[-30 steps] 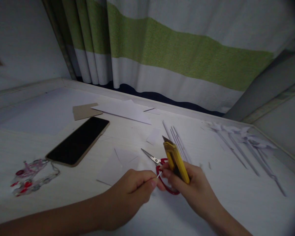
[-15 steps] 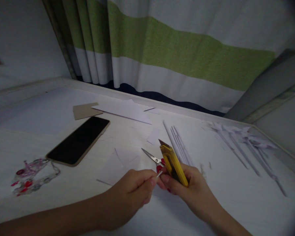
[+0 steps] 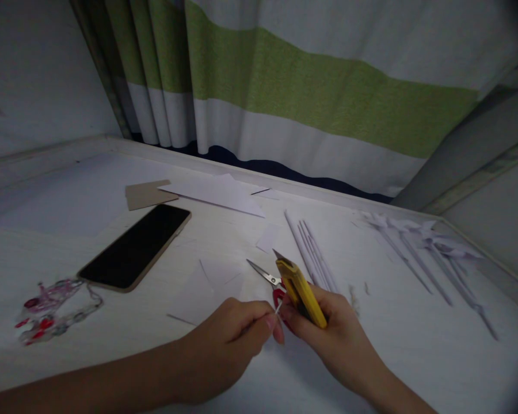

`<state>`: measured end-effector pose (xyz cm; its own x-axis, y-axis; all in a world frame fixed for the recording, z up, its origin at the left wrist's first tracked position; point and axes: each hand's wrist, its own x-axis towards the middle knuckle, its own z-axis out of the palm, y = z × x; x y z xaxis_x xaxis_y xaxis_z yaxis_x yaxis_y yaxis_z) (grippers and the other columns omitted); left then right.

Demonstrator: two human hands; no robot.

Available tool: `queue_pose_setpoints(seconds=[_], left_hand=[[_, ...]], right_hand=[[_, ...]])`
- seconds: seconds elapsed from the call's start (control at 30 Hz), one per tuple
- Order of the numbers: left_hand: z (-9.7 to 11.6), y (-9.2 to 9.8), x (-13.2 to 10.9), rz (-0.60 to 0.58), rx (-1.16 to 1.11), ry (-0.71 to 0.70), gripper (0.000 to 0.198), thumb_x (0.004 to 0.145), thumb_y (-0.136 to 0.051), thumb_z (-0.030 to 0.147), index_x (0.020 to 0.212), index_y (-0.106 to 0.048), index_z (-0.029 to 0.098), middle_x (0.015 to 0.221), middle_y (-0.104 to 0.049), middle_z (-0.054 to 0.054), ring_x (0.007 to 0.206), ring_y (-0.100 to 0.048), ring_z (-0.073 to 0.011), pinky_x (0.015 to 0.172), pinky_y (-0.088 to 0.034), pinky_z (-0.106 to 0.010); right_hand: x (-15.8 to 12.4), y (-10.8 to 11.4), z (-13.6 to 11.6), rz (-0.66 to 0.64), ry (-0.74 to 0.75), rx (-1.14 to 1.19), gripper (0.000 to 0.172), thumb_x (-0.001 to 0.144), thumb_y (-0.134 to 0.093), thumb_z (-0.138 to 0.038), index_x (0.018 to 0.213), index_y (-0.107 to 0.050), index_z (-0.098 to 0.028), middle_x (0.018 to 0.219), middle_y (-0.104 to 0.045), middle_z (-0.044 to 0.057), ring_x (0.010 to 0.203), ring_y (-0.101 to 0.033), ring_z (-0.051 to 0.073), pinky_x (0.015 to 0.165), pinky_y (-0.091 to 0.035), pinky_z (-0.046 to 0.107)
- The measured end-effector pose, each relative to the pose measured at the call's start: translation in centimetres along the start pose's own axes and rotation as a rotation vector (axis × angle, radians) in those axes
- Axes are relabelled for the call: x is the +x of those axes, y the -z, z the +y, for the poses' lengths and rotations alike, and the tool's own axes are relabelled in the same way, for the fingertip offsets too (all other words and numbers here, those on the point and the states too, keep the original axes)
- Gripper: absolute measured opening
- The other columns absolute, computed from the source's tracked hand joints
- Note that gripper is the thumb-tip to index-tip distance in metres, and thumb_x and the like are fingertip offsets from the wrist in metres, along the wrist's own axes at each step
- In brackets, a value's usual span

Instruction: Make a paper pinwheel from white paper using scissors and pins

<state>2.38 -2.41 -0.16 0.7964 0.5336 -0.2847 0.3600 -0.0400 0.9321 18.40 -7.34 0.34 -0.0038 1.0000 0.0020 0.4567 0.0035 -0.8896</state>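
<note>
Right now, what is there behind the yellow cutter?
Beyond the yellow cutter, in the right hand, white paper rolls and the scissors, blades and part of a red handle, can be seen. The rest of the handles is covered.

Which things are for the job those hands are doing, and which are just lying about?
Seem part of the job:
yellow cutter, in the right hand
thin white piece, at the left hand
probably the scissors, paper sticks and paper shapes at right

Seem just lying about:
black-screened phone
string of beads
</note>
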Motion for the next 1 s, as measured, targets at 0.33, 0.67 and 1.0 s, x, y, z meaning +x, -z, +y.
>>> queue_pose_setpoints(seconds=[0.33,0.67,1.0], left_hand=[[-0.59,-0.37,0.32,0.052,-0.045,-0.073,0.033,0.086,-0.027,0.038,0.077,-0.05,0.017,0.047,-0.036,0.008,0.04,-0.032,-0.0062,0.04,-0.027,-0.017],[-0.49,-0.36,0.45,0.085,0.009,-0.109,0.032,0.086,-0.031,0.035,0.069,-0.049,0.016,0.048,-0.036,0.007,0.042,-0.034,-0.006,0.043,-0.027,-0.018],[0.06,-0.16,0.38,0.101,0.136,-0.181,0.028,0.087,-0.031,0.028,0.077,-0.054,0.017,0.056,-0.043,0.006,0.053,-0.041,-0.0072,0.054,-0.032,-0.019]], right_hand=[[-0.14,0.1,0.2,-0.002,0.037,-0.073,0.009,0.07,-0.048,-0.011,0.065,-0.051,-0.017,0.058,-0.047,-0.004,0.054,-0.044,0.01,0.05,-0.036,0.021],[-0.24,0.18,-0.54,-0.023,0.058,-0.116,0.005,0.071,-0.052,-0.013,0.068,-0.053,-0.018,0.065,-0.054,-0.001,0.062,-0.052,0.013,0.057,-0.041,0.024],[-0.34,-0.11,0.25,0.004,0.102,-0.176,0.008,0.07,-0.053,-0.012,0.066,-0.049,-0.018,0.065,-0.052,-0.002,0.06,-0.05,0.013,0.056,-0.039,0.024]])
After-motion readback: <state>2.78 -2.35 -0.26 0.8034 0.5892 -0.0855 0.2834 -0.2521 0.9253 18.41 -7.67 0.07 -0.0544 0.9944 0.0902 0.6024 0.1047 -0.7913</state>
